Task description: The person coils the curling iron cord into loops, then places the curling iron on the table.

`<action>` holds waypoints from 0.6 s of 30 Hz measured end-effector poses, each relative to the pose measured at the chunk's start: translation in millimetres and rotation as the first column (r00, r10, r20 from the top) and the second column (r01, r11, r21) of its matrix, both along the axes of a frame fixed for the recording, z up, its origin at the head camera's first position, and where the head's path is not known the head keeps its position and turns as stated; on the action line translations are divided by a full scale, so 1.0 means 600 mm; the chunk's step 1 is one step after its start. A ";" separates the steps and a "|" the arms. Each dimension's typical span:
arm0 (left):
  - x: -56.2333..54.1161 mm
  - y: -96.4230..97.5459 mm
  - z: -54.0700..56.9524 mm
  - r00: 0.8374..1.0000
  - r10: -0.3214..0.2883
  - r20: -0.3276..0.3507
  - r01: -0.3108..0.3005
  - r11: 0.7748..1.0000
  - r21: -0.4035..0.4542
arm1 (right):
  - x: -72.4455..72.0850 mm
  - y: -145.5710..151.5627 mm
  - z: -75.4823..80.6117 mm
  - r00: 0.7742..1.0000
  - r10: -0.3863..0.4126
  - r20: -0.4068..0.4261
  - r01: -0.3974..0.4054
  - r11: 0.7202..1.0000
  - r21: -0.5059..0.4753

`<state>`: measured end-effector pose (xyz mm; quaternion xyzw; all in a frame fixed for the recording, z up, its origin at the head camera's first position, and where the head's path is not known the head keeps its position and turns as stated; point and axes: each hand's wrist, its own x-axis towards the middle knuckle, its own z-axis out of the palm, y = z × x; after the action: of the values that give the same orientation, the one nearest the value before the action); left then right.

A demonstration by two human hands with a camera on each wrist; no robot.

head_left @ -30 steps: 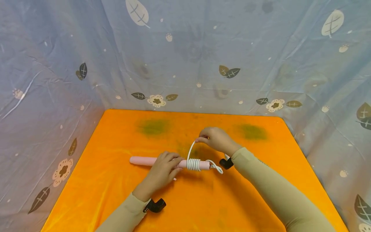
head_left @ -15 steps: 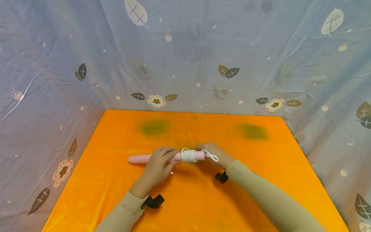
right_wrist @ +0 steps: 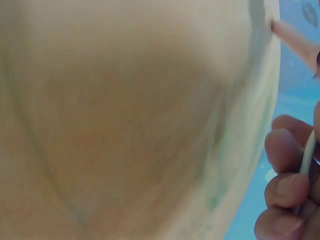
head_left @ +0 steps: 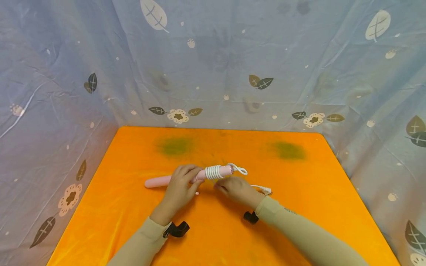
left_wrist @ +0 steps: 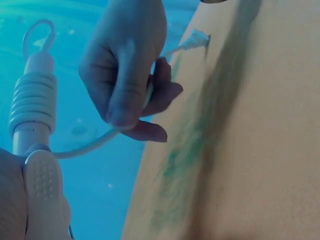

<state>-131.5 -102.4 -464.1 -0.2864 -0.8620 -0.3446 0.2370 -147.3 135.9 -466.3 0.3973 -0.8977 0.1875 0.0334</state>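
A pink curling iron is held above the table, its handle end raised toward the right. My left hand grips it around the middle; in the left wrist view its thumb lever shows beside that hand. White cord is wound in several close coils around the handle, with a small loop at the end. Just below the coils, my right hand pinches the cord's free length, which in the left wrist view runs from the handle into its fingers. The white plug hangs out past the right hand.
An orange cloth with greenish patches covers the table. Grey-blue leaf-print curtains stand along the back and both sides. Black wrist cameras, such as the left one, sit at both cuffs.
My right hand has come down from above the handle, around behind it, to the near side with the cord. The iron's handle end has risen and the plug has come into view.
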 end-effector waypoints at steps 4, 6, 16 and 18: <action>-0.001 0.002 -0.001 0.999 0.031 -0.011 -0.031 0.999 0.016 | 0.019 -0.012 0.009 0.993 -0.002 -0.121 0.010 0.998 0.064; -0.003 0.003 -0.002 0.999 0.041 -0.011 -0.041 0.999 0.015 | 0.027 -0.019 0.016 0.980 0.015 -0.198 0.005 0.995 0.103; -0.008 0.005 -0.010 0.998 0.061 0.007 -0.061 0.998 0.000 | 0.062 -0.042 0.058 0.958 0.072 -0.279 -0.027 0.987 0.161; -0.008 0.005 -0.010 0.998 0.055 0.010 -0.054 0.999 -0.005 | 0.066 -0.044 0.066 0.956 0.068 -0.286 -0.022 0.987 0.162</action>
<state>-136.6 -99.4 -470.3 -0.2617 -0.8715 -0.3374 0.2413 -107.4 109.7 -426.6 0.4421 -0.8858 0.0567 0.1292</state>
